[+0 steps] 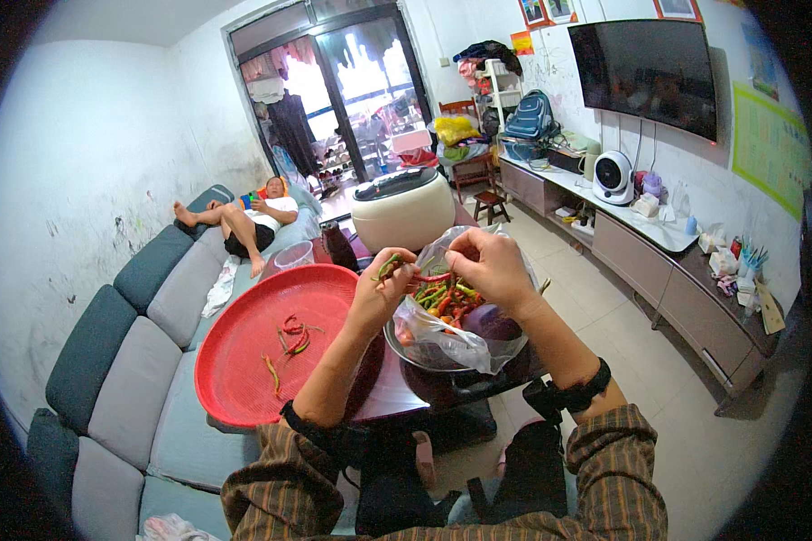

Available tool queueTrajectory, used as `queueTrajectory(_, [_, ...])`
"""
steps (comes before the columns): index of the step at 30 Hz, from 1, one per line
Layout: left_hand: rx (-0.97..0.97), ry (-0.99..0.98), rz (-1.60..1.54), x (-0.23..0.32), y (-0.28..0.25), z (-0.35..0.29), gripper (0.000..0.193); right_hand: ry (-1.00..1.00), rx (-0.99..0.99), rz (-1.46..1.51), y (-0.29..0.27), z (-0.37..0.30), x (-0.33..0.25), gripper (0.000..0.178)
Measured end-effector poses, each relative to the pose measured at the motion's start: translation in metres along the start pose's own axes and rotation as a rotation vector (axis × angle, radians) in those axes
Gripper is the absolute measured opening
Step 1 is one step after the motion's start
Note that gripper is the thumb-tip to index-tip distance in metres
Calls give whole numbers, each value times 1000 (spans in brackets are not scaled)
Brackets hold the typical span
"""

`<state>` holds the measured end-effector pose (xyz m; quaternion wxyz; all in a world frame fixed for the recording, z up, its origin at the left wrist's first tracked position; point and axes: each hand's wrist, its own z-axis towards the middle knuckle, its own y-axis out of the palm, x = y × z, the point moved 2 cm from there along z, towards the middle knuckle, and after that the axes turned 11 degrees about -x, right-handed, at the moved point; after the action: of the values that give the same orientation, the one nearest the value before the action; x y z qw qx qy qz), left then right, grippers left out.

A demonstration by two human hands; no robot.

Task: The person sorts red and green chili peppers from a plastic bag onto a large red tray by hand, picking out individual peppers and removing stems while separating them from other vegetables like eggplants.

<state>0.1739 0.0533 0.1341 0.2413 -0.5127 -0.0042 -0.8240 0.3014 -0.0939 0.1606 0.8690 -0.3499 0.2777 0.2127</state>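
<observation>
Just above the centre of the head view, a green chili pepper [390, 266] is being pinched between the fingertips of the left hand [386, 290], while the right hand [489, 266] is being kept curled at the mouth of a clear plastic bag [451, 338] of red and green peppers [442, 298], its fingers closed on the bag's rim or on a pepper; which of the two cannot be told. The step is probably being done best if the pepper is held near its stalk and the bag is kept steady inside the metal bowl [424, 361]. A few peppers are lying on the red round tray [244, 379] at centre left. Much is being hidden: the bowl's far side is being covered by the bag, the table by the forearms, and the fingertips' exact grip is being blurred.
</observation>
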Motion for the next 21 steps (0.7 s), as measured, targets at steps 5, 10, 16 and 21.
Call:
queueTrajectory(5, [-3, -87, -273, 3, 15, 10, 19, 41, -161, 295, -5, 2, 14, 27])
queueTrajectory(10, [16, -191, -333, -4, 14, 13, 20, 254, -357, 571, 4, -1, 44, 36])
queueTrajectory(16, [169, -319, -503, -7, 12, 12, 15, 216, -609, 736, 8, -10, 51, 33])
queueTrajectory(21, [21, -302, -610, -18, 7, 7, 13, 242, -473, 550, 16, -9, 39, 24])
